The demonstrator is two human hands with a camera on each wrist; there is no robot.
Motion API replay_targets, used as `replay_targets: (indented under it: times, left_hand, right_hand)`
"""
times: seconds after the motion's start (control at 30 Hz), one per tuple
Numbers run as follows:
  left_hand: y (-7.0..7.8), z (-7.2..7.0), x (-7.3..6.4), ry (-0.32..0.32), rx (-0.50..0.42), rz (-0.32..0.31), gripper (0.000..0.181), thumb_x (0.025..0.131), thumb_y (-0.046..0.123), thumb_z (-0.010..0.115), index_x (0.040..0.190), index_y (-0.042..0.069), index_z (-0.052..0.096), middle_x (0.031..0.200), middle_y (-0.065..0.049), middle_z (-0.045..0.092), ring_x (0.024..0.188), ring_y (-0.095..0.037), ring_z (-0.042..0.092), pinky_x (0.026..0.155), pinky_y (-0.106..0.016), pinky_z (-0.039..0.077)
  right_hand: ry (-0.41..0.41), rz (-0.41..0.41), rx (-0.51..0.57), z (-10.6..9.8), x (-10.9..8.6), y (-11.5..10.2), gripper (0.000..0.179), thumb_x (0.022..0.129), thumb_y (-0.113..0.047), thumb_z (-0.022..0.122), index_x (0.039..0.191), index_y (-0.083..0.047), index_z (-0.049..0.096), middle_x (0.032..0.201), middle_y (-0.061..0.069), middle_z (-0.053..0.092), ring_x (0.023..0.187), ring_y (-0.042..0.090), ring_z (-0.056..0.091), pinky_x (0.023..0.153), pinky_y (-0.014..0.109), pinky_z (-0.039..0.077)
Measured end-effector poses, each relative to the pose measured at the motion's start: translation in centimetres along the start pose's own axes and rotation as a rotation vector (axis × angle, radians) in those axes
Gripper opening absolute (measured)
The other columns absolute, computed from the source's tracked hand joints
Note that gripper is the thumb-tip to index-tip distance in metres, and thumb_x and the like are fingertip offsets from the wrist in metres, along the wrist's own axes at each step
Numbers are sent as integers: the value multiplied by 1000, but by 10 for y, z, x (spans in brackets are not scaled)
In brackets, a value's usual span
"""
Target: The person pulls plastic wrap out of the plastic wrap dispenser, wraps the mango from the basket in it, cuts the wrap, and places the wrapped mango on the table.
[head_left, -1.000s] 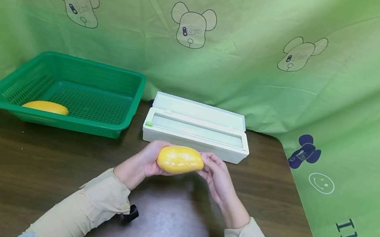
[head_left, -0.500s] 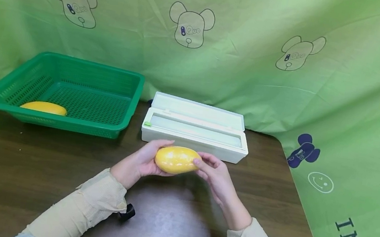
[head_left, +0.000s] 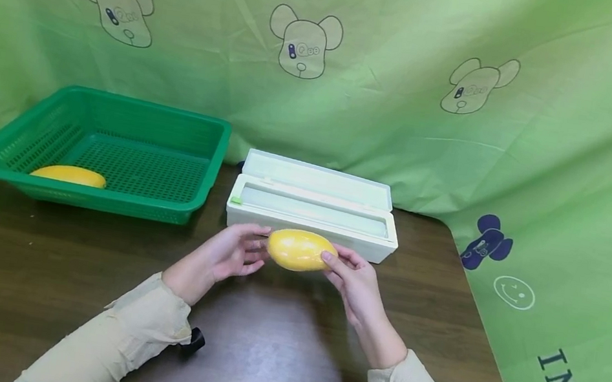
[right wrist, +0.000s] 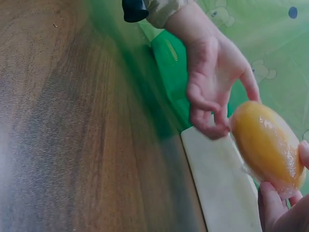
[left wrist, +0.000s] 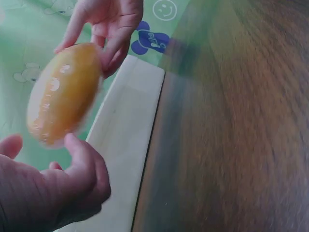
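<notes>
A yellow mango (head_left: pixel 300 250), with glossy clear film wrinkled over its skin, is held in the air just in front of the white box. My right hand (head_left: pixel 358 286) grips its right end, thumb on the near side and fingers behind. At the other end is my left hand (head_left: pixel 228 253), its fingers loosely bent and not round the fruit. In the left wrist view a fingertip of the left hand (left wrist: pixel 63 186) lies at the lower end of the mango (left wrist: pixel 65 94); whether it touches I cannot tell. The right wrist view shows loose film at the mango's (right wrist: pixel 265 145) edge.
A long white cling film dispenser (head_left: pixel 311 234) stands behind the hands, its lid (head_left: pixel 319 180) raised and a small green slider (head_left: pixel 237 201) at its left end. To the left is a green basket (head_left: pixel 105 197) with another mango (head_left: pixel 70 174). Green printed cloth (head_left: pixel 374 122) hangs behind the brown table (head_left: pixel 67 262).
The left hand, earlier cupped round the mango's left end, has loosened and drawn away to the left. The mango has moved slightly right and up in the right hand, whose thumb has shifted onto its near side.
</notes>
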State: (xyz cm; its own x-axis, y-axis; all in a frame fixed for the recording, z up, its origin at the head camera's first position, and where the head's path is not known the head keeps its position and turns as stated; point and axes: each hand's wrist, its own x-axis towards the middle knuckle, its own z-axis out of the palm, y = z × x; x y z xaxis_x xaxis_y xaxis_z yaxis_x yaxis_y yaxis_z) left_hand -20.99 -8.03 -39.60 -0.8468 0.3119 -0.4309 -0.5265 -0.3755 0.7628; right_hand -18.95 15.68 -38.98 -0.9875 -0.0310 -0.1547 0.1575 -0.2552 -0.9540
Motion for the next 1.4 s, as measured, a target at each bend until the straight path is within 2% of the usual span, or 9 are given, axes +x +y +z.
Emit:
replay_targets:
  times: [0.07, 0.13, 0.2, 0.27, 0.57, 0.87, 1.03, 1.2, 1.4]
  left_hand:
    - [0, -1, 0, 7, 7, 32, 12, 103, 16, 56, 106, 8, 65, 93, -2, 65, 89, -15, 64, 82, -25, 55]
    - [0, -1, 0, -8, 10, 66, 23, 104, 10, 56, 124, -2, 61, 96, -4, 67, 89, -13, 67, 86, -25, 56]
    - [0, -1, 0, -20, 13, 91, 37, 105, 4, 54, 139, -10, 49, 101, -5, 68, 92, -12, 68, 93, -28, 54]
    - [0, -2, 0, -26, 13, 108, 46, 105, 2, 52, 147, -14, 39, 104, -7, 69, 95, -12, 68, 98, -31, 50]
    - [-1, -2, -1, -36, -6, 114, 48, 105, -1, 49, 149, -16, 35, 106, -9, 70, 96, -12, 68, 96, -29, 51]
    - [-4, -3, 0, -52, -11, 104, 47, 106, -1, 48, 148, -17, 35, 110, -11, 70, 97, -12, 68, 96, -29, 51]
    - [-3, -3, 1, -49, 4, 105, 46, 106, 0, 49, 148, -16, 38, 108, -8, 71, 97, -11, 67, 99, -31, 50]
    - [0, -7, -1, -62, 81, 72, 50, 106, 7, 50, 152, -8, 38, 111, -5, 68, 102, -15, 65, 104, -37, 48]
    - [6, -16, -3, -49, 253, 81, 52, 105, 12, 51, 154, -1, 40, 140, -19, 58, 125, -29, 58, 110, -46, 41]
  right_hand:
    - [16, -5, 14, -1, 1, 2, 22, 94, 9, 63, 117, 11, 63, 98, 6, 69, 88, 13, 69, 86, 28, 57]
    - [22, -5, 28, -1, 3, 4, 24, 94, 9, 63, 118, 11, 62, 97, 5, 69, 88, 12, 69, 87, 28, 57]
    - [22, -1, 43, 0, 4, 5, 27, 95, 9, 62, 121, 11, 59, 96, 4, 69, 89, 11, 68, 88, 28, 56]
    - [19, 3, 53, 1, 5, 7, 30, 95, 9, 61, 124, 12, 56, 96, 3, 69, 89, 11, 68, 89, 28, 56]
    - [9, 49, 35, -1, 8, 8, 32, 96, 8, 61, 126, 17, 55, 103, 6, 68, 92, 11, 69, 92, 29, 54]
    - [-27, 100, 16, -7, 8, 7, 19, 97, 6, 60, 116, 11, 60, 102, 6, 67, 91, 12, 69, 90, 27, 55]
    - [-43, 111, 4, -7, 7, 5, 15, 96, 5, 61, 111, 8, 61, 100, 6, 67, 89, 12, 69, 87, 26, 56]
    - [-41, 115, 1, -9, 7, 4, 12, 97, 7, 60, 109, 6, 62, 99, 6, 66, 88, 12, 69, 87, 25, 56]
    - [-28, 118, -2, -23, 5, 3, 11, 97, 7, 59, 107, 3, 63, 98, 5, 67, 88, 11, 69, 88, 26, 56]
